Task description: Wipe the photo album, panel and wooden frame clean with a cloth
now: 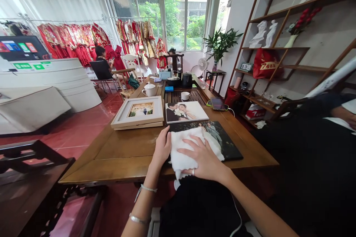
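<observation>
A dark photo panel [232,148] with a picture of people in wedding clothes lies on the wooden table [130,155] in front of me. At its left edge, my left hand [162,146] grips the panel, fingers along the side. A bunched white cloth [178,148] covers part of the panel's surface. My right hand [203,157] holds the cloth down against it, fingers spread over the top and a ring showing near the cloth's lower edge. Just beyond lies a lighter wedding photo panel [194,113]. Left of that is a stack of pale picture frames [119,118].
Farther back stand a white lidded cup [150,89], a small white cup [185,96] and a dark kettle [187,80]. A phone [218,104] with a cable rests at the right edge. A dark-clothed person [314,137] is close on the right; a wooden chair [36,170] stands left.
</observation>
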Demonstrator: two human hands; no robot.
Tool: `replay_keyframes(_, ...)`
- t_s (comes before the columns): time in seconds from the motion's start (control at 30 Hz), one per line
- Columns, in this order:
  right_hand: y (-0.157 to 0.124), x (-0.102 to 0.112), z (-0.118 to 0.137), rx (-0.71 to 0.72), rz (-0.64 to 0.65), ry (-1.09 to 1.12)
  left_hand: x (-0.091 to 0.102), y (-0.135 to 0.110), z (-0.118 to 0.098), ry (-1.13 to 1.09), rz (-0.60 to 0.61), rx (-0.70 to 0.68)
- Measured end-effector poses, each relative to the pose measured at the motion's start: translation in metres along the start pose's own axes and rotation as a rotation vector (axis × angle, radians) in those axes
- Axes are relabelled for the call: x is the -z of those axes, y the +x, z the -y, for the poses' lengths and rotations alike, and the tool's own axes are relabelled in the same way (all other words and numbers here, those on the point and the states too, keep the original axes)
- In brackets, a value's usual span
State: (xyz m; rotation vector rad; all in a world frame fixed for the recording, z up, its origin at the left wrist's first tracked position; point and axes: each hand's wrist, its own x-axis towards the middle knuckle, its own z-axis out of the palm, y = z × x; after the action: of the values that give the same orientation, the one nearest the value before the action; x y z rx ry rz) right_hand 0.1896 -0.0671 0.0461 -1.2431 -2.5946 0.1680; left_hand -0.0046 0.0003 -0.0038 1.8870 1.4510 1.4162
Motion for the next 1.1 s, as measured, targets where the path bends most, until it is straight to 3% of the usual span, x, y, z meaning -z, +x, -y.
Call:
replay_keyframes(0.1, -0.023, 0.003, -0.013, -0.027, -0.009, 0.015, -0.004, -0.002, 0.007, 0.095, 0.022, -0.032)
replay_keyframes(0.23, -0.034, 0.011, -0.054, -0.116, -0.008, -0.011, -0.007, -0.003, 0.012, 0.142, 0.034, -0.041)
replay_keyframes(0.43, -0.003, 0.021, -0.121, -0.253, 0.004, -0.045, -0.006, -0.003, 0.012, 0.128, 0.039, -0.051)
replay_keyframes(0.6, 0.028, 0.025, -0.15, -0.314, 0.016, -0.017, -0.004, -0.004, 0.009, 0.162, 0.059, -0.045)
replay_keyframes(0.73, 0.036, 0.026, -0.153, -0.318, 0.009, -0.025, -0.005, -0.003, 0.005, 0.191, 0.043, -0.023)
replay_keyframes(0.83, 0.026, 0.022, -0.146, -0.29, -0.016, -0.072, -0.006, -0.003, 0.003, 0.198, 0.028, -0.013)
replay_keyframes(1.1, -0.054, 0.009, -0.101, -0.164, -0.096, -0.119, -0.008, -0.002, 0.006, 0.197, 0.023, -0.019)
